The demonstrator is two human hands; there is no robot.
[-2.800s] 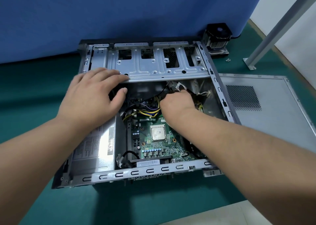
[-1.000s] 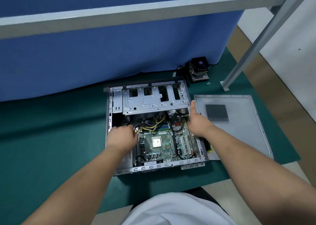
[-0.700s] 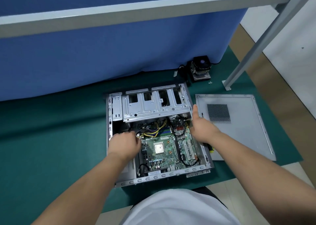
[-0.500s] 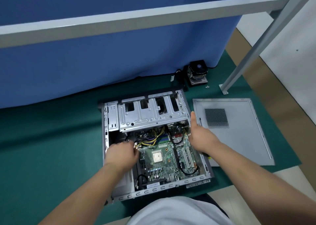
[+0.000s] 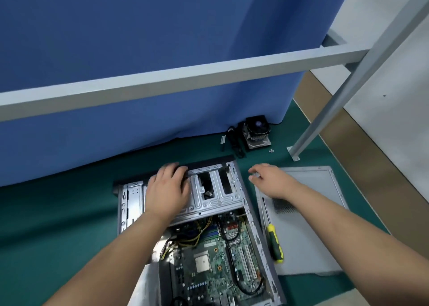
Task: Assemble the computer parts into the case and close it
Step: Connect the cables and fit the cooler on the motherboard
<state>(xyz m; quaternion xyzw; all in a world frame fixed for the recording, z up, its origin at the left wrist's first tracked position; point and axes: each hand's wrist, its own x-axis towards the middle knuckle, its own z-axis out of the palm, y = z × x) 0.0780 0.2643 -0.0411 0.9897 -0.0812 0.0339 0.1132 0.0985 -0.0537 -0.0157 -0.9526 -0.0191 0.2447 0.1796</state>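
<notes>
Both hands have left the motherboard (image 5: 209, 266): left hand (image 5: 168, 189) lies flat on the case (image 5: 253, 222), right hand (image 5: 270, 180) hovers loose-fingered, empty; beyond it, cooler (image 5: 256, 133) uninstalled, panel (image 5: 311, 236) off.

Open case (image 5: 253, 215), grey steel, lying on its side on the green mat, its black front edge toward the blue curtain. Drive cage (image 5: 216, 189) spans the far end, with rectangular cut-outs. Below it the green motherboard (image 5: 209, 268) lies flat inside, its square CPU (image 5: 201, 262) bare; yellow and black cables (image 5: 197, 233) bunch at the board's far edge. Side panel (image 5: 308, 236), grey with a vent grille, lies flat just right of the case. Cooler (image 5: 256, 131), black fan on a finned heatsink, stands apart by the curtain.
</notes>
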